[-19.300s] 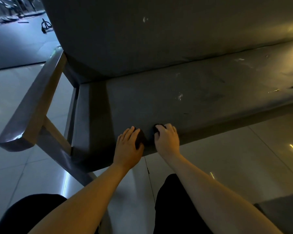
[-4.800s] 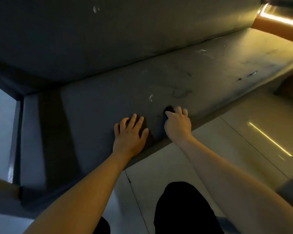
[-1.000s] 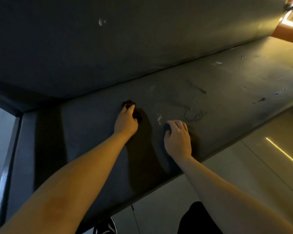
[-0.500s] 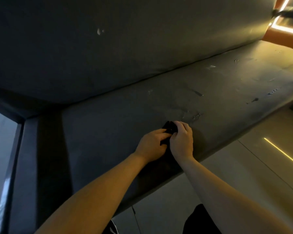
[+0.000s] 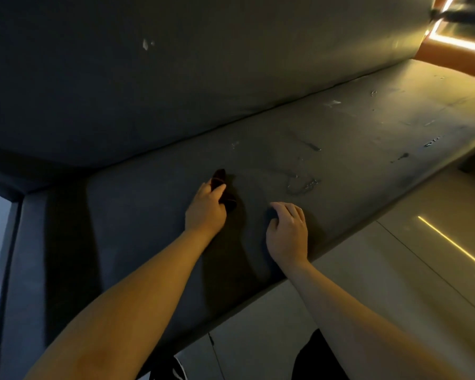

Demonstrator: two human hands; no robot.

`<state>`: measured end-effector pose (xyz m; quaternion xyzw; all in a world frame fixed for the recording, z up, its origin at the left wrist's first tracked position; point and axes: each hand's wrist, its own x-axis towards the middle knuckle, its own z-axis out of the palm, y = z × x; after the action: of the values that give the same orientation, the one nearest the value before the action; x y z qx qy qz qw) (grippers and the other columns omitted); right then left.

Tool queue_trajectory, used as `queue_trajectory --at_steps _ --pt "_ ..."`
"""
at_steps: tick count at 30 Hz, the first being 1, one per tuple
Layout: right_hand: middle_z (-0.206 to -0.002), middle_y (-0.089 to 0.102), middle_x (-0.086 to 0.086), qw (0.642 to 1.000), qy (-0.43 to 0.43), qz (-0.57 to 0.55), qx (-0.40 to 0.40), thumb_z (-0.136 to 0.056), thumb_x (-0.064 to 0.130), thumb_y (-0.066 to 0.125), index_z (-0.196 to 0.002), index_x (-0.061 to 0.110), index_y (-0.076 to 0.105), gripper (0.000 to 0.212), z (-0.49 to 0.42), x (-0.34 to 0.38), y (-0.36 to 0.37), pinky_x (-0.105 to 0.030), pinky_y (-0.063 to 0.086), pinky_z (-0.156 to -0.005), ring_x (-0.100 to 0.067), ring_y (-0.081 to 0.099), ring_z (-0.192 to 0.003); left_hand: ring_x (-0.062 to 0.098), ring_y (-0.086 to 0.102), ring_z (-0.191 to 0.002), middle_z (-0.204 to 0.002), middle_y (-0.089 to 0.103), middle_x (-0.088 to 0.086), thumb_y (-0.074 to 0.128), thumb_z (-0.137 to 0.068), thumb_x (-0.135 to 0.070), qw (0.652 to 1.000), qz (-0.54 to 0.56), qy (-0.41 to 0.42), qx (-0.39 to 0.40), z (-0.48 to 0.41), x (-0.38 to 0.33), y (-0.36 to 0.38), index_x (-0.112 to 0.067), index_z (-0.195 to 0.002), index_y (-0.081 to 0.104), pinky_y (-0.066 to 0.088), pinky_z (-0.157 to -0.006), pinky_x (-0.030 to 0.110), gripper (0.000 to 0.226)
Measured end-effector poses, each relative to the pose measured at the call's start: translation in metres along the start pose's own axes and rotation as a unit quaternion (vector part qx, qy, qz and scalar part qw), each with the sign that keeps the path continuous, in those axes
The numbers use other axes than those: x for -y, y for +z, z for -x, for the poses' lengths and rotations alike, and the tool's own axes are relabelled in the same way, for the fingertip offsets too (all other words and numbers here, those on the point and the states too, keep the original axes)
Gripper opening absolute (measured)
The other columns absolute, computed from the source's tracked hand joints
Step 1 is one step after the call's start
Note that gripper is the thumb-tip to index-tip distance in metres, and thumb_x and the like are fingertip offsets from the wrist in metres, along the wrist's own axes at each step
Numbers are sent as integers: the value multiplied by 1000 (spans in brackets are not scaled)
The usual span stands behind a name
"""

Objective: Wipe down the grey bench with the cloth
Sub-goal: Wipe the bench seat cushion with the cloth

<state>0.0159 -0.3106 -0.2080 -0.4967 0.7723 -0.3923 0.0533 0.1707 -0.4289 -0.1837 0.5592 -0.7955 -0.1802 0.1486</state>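
Note:
The grey bench (image 5: 354, 138) fills the view, its seat running from lower left to upper right under a tall backrest. My left hand (image 5: 206, 212) presses a dark, bunched cloth (image 5: 222, 185) onto the middle of the seat, fingers curled over it. My right hand (image 5: 287, 234) rests on the seat nearer the front edge, its fingers curled over a small dark wad (image 5: 271, 213) that looks like a second piece of cloth, mostly hidden. Smeared marks (image 5: 302, 185) lie just beyond my right hand.
Pale scuffs and dark spots (image 5: 402, 156) dot the seat toward the right end. An orange panel with a lit strip (image 5: 455, 53) stands at the far right. Glossy floor tiles (image 5: 395, 270) lie in front of the bench.
Half a second ago both hands met at one spot near the front edge. My left hand has since slid left and toward the backrest with the cloth; my right hand has stayed put.

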Motion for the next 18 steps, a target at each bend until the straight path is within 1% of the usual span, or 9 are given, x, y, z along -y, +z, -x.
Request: queue_trajectory --at_steps 3,7,8,10,12,13,15,16,18 --pt "-127 65 -1 1000 7 -28 -10 -97 4 58 -129 12 66 34 -3 0 -1 -30 42 -107 -17 53 -126 20 26 -151 -165 27 1 48 -101 -13 998 54 16 15 11 -13 3 -23 -152 45 28 -122 37 51" --pt "-124 62 1 994 42 -102 -2 -99 6 53 -126 13 66 30 -2 3 -7 -26 40 -103 -14 52 -122 20 30 -149 -162 32 2 47 -101 -13 995 44 62 71 43 -38 8 -22 -150 48 27 -119 34 49" --pt "-119 62 3 990 52 -132 -1 -99 6 52 -122 15 65 28 -2 4 -10 -25 42 -99 -13 54 -117 20 33 -147 -161 35 2 47 -101 -13 993 42 82 77 52 -44 11 -22 -149 49 29 -118 34 49" --pt "-107 60 6 978 76 -195 -10 -98 6 52 -109 22 61 21 -2 6 -17 -22 42 -86 -9 56 -101 19 42 -140 -155 43 0 48 -99 -13 990 44 114 70 69 -54 17 -23 -144 54 38 -112 35 47" --pt "-100 58 6 967 105 -234 -4 -97 6 53 -101 23 56 18 -5 9 -22 -21 40 -77 -7 55 -93 20 55 -124 -142 55 -1 48 -97 -12 987 70 135 56 82 -63 20 -22 -137 59 50 -100 35 43" --pt "-100 56 5 966 113 -233 6 -97 6 54 -100 22 56 17 -6 10 -24 -21 39 -75 -8 55 -94 20 59 -114 -132 59 0 50 -96 -13 985 93 133 52 89 -67 20 -23 -133 56 54 -92 36 39" --pt "-105 53 3 971 112 -210 34 -96 6 55 -100 20 58 14 -5 12 -26 -19 39 -77 -13 53 -99 15 61 -98 -119 58 0 57 -96 -19 977 169 108 69 102 -72 18 -28 -130 40 57 -82 38 39" --pt "-109 51 2 972 110 -200 47 -96 6 56 -100 19 59 14 -3 13 -26 -20 39 -80 -15 51 -102 13 60 -98 -122 54 0 62 -94 -22 967 214 101 89 108 -72 16 -31 -129 33 57 -82 36 46" --pt "-119 45 0 976 107 -176 65 -97 9 58 -104 19 61 12 3 17 -27 -25 39 -89 -17 47 -110 9 51 -116 -139 39 -4 68 -91 -21 944 285 107 125 118 -67 10 -33 -135 26 50 -95 26 62"
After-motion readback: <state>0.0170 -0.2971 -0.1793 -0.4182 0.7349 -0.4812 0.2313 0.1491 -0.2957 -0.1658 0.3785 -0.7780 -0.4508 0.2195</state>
